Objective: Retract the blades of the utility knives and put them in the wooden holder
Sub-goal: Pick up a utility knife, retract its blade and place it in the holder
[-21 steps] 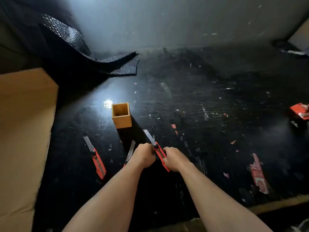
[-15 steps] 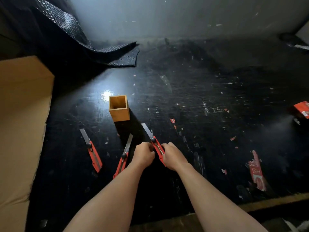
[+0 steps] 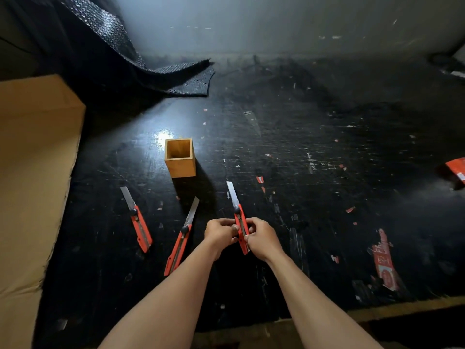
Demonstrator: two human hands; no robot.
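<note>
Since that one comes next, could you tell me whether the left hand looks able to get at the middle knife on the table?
Probably yes: the middle knife lies uncovered just beside the left hand, though that hand first must release the held knife.

A glossy, scratched black tabletop is catching glare beside a smooth wooden holder. Red plastic knives are showing dull metal blades; matt brown cardboard is lying alongside.

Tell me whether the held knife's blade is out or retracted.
Out. The held knife, gripped by left hand and right hand, shows bare blade past its red body.
</note>
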